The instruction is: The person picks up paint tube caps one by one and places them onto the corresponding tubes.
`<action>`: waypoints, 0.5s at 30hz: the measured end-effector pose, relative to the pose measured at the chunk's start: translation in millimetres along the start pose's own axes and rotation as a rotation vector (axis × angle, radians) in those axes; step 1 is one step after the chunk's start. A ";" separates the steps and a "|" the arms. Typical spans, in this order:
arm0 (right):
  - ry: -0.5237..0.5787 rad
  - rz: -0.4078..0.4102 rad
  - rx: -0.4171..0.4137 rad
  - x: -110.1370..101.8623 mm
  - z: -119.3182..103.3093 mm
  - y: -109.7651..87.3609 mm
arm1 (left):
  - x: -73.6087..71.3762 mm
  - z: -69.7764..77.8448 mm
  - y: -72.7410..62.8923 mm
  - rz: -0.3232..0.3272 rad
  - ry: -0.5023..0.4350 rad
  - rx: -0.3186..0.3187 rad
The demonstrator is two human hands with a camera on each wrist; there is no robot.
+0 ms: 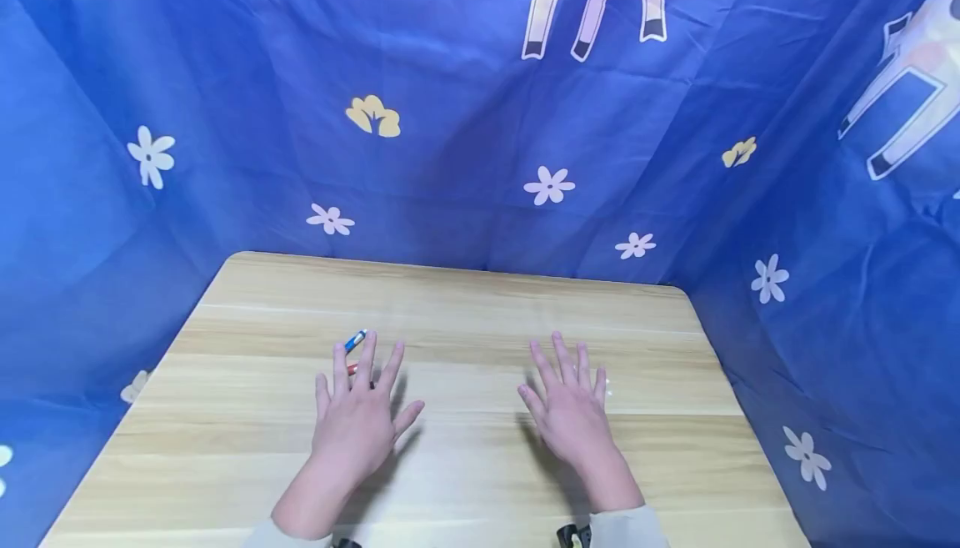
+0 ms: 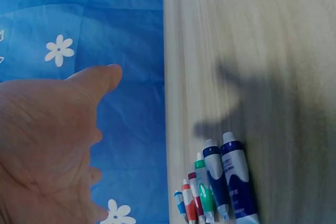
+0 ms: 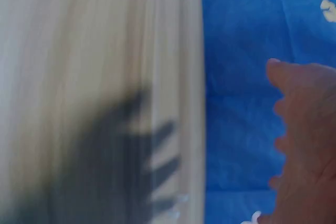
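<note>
My left hand (image 1: 356,427) hovers over the table with its fingers spread, holding nothing. Under and beyond its fingers lie several paint tubes, mostly covered by the hand in the head view; a blue tube (image 1: 356,340) and a bit of a red tube (image 1: 352,369) peek out. The left wrist view shows them in a row: light blue (image 2: 180,205), orange-red (image 2: 189,203), dark red (image 2: 196,192), green (image 2: 205,190), navy (image 2: 216,177) and a larger dark blue tube (image 2: 239,182). Spread and holding nothing, my right hand (image 1: 576,419) is also above the table.
The light wood table (image 1: 472,465) has rounded far corners. A blue curtain (image 1: 450,156) with flowers and animals stands behind it and along both sides. Something small, clear and shiny (image 3: 181,200) lies near the right hand's shadow; its kind cannot be told.
</note>
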State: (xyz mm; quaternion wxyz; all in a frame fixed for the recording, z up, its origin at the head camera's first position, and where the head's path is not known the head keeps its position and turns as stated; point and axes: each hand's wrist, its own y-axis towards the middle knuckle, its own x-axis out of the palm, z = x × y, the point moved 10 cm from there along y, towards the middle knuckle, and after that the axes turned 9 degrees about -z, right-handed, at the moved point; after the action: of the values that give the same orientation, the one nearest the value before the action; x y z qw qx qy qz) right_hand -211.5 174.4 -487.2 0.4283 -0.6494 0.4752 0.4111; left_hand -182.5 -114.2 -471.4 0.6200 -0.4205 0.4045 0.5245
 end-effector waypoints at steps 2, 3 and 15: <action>0.011 0.023 -0.014 -0.4 8.0 2.1 | -1.4 -1.1 -1.2 0.011 -0.008 0.002; 0.019 0.036 -0.020 -0.8 12.4 3.1 | -2.6 -1.8 -1.7 0.022 -0.021 0.008; 0.335 0.307 0.145 -16.0 97.6 8.5 | -15.0 -38.8 -16.7 0.125 -0.265 0.020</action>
State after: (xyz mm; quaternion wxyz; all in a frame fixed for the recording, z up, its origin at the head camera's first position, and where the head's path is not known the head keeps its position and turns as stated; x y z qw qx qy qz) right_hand -235.5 269.5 -502.4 0.3212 -0.5963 0.6611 0.3228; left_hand -170.1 -157.2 -468.0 0.6384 -0.3154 0.3495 0.6089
